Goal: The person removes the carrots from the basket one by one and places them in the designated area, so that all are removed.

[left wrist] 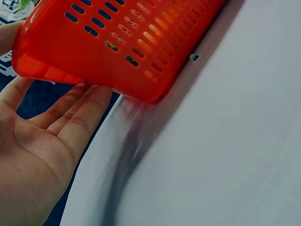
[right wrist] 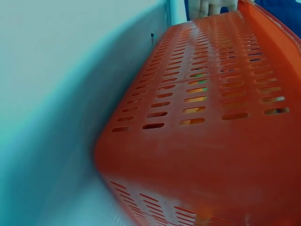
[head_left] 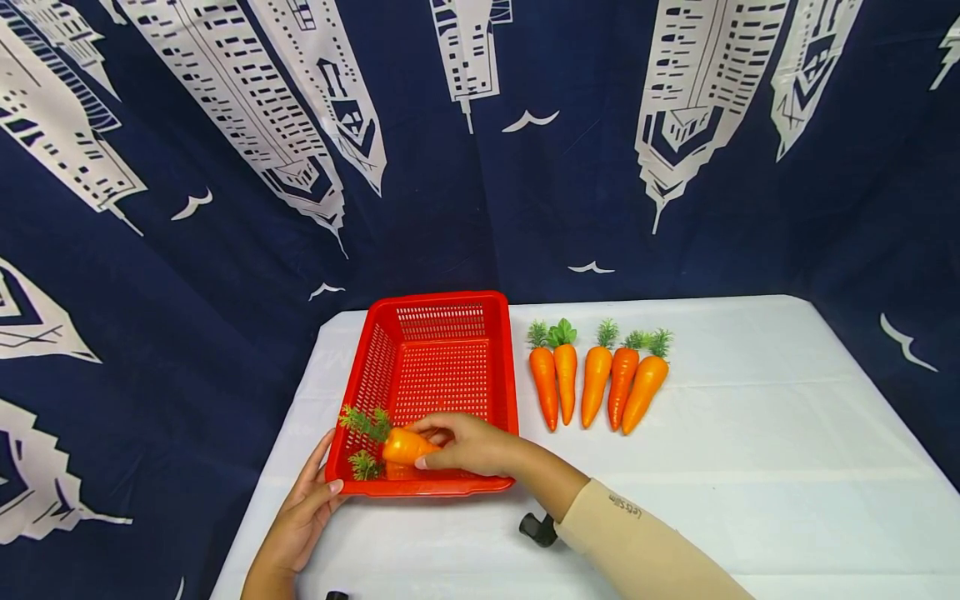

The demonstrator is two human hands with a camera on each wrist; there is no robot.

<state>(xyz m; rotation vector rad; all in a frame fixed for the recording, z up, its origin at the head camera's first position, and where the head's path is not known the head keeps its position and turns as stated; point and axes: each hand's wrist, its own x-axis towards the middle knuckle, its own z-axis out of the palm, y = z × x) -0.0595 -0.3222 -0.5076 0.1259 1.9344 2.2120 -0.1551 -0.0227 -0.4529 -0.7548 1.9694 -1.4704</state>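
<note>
A red plastic basket [head_left: 512, 387] with slotted walls stands on the left part of the table. My right hand [head_left: 476, 443] reaches over its right rim and holds an orange carrot [head_left: 405, 447] with a green top near the front left corner inside. Partly hidden under that carrot is another carrot with a green tuft [head_left: 365, 465]. At the same corner my left hand [head_left: 303, 512] grips the rim, thumb on top and fingers along the outside. In the right wrist view the basket wall [right wrist: 211, 155] hides my right hand.
To the right of the basket, several carrots [head_left: 596, 387] lie side by side with their tops toward the back. A black object [head_left: 537, 529] shows beside my right sleeve. A dark blue printed cloth [head_left: 480, 208] hangs behind the white table [head_left: 750, 467].
</note>
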